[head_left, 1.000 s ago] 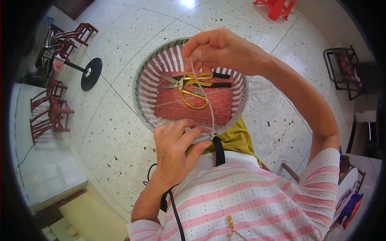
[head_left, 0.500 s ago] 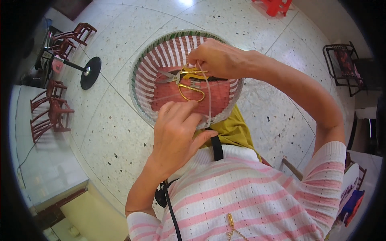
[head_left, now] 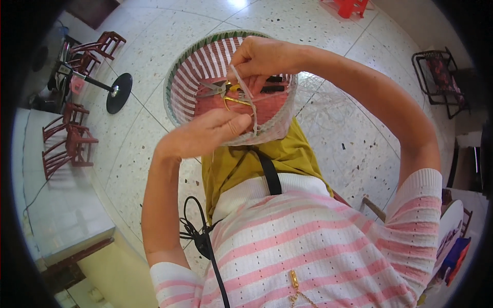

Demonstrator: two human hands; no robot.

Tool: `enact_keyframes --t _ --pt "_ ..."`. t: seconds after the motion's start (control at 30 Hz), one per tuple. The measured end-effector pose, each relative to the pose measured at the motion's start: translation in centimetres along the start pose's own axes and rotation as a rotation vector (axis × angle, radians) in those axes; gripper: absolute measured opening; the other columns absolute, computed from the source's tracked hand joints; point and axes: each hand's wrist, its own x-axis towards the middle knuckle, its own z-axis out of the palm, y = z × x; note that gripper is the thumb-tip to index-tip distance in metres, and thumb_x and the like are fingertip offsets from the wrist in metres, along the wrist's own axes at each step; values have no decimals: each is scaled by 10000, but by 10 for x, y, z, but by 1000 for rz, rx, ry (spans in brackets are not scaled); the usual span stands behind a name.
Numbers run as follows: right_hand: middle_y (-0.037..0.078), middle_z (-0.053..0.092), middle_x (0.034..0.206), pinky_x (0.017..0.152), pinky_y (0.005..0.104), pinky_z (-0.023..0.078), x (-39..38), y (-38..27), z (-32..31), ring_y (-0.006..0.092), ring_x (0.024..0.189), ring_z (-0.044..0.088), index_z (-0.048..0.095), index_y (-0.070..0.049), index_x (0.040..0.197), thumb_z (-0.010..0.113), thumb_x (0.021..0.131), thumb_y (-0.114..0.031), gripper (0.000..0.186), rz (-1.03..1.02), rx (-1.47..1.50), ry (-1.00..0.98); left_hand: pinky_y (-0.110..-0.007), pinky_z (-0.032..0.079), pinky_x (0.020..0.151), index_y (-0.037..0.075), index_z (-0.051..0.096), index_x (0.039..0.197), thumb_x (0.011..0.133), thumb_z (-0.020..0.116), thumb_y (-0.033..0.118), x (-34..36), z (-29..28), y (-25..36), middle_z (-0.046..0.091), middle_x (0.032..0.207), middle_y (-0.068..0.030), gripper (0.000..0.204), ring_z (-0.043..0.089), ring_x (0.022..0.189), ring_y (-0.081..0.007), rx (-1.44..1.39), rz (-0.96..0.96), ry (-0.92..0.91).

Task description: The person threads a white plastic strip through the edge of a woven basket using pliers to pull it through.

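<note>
A round woven basket [head_left: 179, 97] with pink and white stripes and a green-banded rim rests at my lap. Over its far side, my right hand [head_left: 257, 55] is closed on a pale translucent plastic strip [head_left: 243, 83], which runs down to the near rim. My left hand [head_left: 205, 134] lies across the near-left rim, thumb on top and fingers curled inward; the fingertips are partly hidden. Inside the basket lie scissors [head_left: 213, 89] with gold handles, blades pointing left. Beside them is a tool with black handles [head_left: 272, 89] and yellow parts, partly covered by my right hand.
Loose translucent strips [head_left: 323, 100] spread on the speckled floor right of the basket. A round black stand base [head_left: 119, 93] and small wooden chairs [head_left: 79, 146] stand at left. A red stool [head_left: 351, 7] is at the far right, and a folding chair [head_left: 439, 79] is at the right wall.
My right hand has moved left and farther away, drawing the strip with it. My left hand has turned sideways and lowered onto the near rim. The basket now tilts more.
</note>
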Motion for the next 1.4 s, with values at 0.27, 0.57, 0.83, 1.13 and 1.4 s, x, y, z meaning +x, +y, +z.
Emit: enact_keyframes --t 0.27,0.57,0.83,1.13,1.4 --pt "196 718 852 690 294 649 -19 -14 16 221 733 741 701 116 942 722 818 87 129 128 337 -35 -167 437 648 -31 707 1105 918 644 26 26 -18 -15 688 894 20 205 534 701 -16 -192 -211 -161" --pt "125 738 821 607 249 595 -33 -17 30 141 683 702 752 49 892 768 771 34 123 162 102 -76 -243 549 882 -33 733 943 778 644 -150 40 -19 -24 738 957 -94 221 690 890 -147 -483 -274 -88" --pt "81 731 777 553 265 518 -22 -13 31 128 651 650 776 1 835 791 703 29 136 155 -93 -189 -269 577 766 -24 707 935 727 630 -197 51 -10 -15 713 931 -90 281 689 810 -172 -291 -349 52" --pt "56 740 841 626 298 508 -22 -13 28 149 748 655 792 -31 881 814 681 -44 202 123 -164 -255 -225 496 719 -18 702 1021 909 689 87 17 -9 6 696 926 -14 154 611 792 -77 -70 -255 34" --pt "150 660 848 694 374 505 -71 -10 34 281 813 623 749 -27 885 724 753 -22 134 -235 -681 352 -225 475 736 -21 708 1088 994 650 232 -10 13 5 662 929 19 276 569 814 -70 -15 -6 205"
